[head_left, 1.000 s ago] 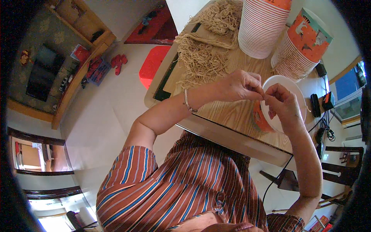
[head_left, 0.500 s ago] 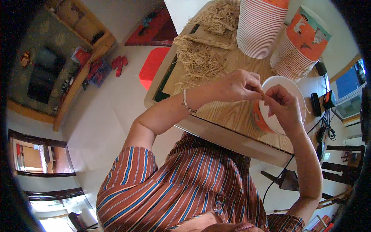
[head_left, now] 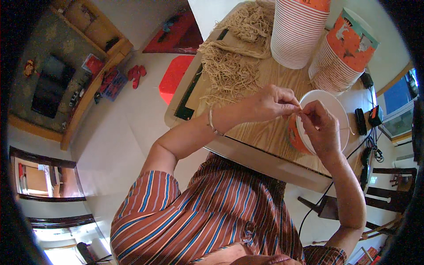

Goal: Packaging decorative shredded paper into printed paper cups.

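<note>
The wood-topped table (head_left: 260,133) spreads beneath my forearms, its pale edge nearest my body. On it rise a tall stack of paper tubs (head_left: 298,37), white rims nested closely, and a shorter stack (head_left: 338,62) with an orange and green patterned tub at its top end. A tangled heap of tan cord (head_left: 232,70) lies beyond my left forearm. The single paper tub (head_left: 297,138) at my hands is white inside and orange outside, its round mouth turned up toward me. It sits on the table right under my grip: my right hand (head_left: 321,130) is over its mouth, while my left hand (head_left: 278,104) is by its left rim. Both hands are pinched, thumb to finger, their tips meeting above that rim; whatever is between them is too small to tell. A thin strand (head_left: 345,128) lies across the tub's right rim.
</note>
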A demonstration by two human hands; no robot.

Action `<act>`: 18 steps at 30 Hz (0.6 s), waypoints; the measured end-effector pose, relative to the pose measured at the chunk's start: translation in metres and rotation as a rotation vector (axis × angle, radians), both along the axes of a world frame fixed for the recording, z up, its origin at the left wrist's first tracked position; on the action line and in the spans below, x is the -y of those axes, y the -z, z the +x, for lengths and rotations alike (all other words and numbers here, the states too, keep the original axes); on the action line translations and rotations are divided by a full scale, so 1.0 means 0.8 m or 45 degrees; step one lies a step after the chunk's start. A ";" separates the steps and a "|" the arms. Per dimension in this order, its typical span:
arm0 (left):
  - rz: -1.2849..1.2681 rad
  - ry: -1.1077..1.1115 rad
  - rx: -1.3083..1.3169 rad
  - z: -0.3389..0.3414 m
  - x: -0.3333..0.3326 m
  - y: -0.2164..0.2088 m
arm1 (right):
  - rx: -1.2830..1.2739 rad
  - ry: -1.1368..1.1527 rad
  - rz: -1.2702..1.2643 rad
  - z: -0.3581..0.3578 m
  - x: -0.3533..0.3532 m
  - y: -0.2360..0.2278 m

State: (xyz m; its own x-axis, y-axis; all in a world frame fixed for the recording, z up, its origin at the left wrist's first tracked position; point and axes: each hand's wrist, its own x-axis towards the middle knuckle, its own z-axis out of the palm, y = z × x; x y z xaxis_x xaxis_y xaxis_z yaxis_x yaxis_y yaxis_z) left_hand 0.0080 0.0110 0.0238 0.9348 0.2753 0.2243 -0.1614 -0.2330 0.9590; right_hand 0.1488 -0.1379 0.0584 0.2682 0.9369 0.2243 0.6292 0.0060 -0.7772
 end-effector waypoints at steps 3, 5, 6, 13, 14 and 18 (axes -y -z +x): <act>-0.032 0.037 -0.016 0.002 -0.004 0.002 | 0.042 -0.020 0.042 -0.003 0.001 -0.005; -0.014 0.062 -0.024 0.005 -0.010 0.002 | 0.087 -0.021 0.044 -0.002 -0.001 -0.007; 0.021 0.112 -0.019 0.007 -0.014 0.003 | 0.133 -0.020 0.045 -0.002 -0.001 -0.008; -0.007 0.363 -0.051 0.014 -0.035 -0.001 | -0.035 -0.005 -0.007 -0.004 -0.003 -0.008; -0.007 0.361 -0.050 0.014 -0.037 -0.002 | 0.027 -0.026 0.021 -0.004 -0.003 -0.010; 0.016 0.424 -0.071 0.016 -0.040 -0.006 | 0.245 -0.095 0.109 -0.002 -0.001 -0.016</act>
State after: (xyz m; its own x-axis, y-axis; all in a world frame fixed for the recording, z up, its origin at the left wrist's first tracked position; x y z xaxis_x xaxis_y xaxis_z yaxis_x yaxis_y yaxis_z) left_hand 0.0204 0.0426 0.0289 0.9839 -0.0498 0.1718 -0.1781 -0.1883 0.9658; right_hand 0.1470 -0.1371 0.0712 0.1435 0.9279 0.3442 0.7613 0.1187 -0.6375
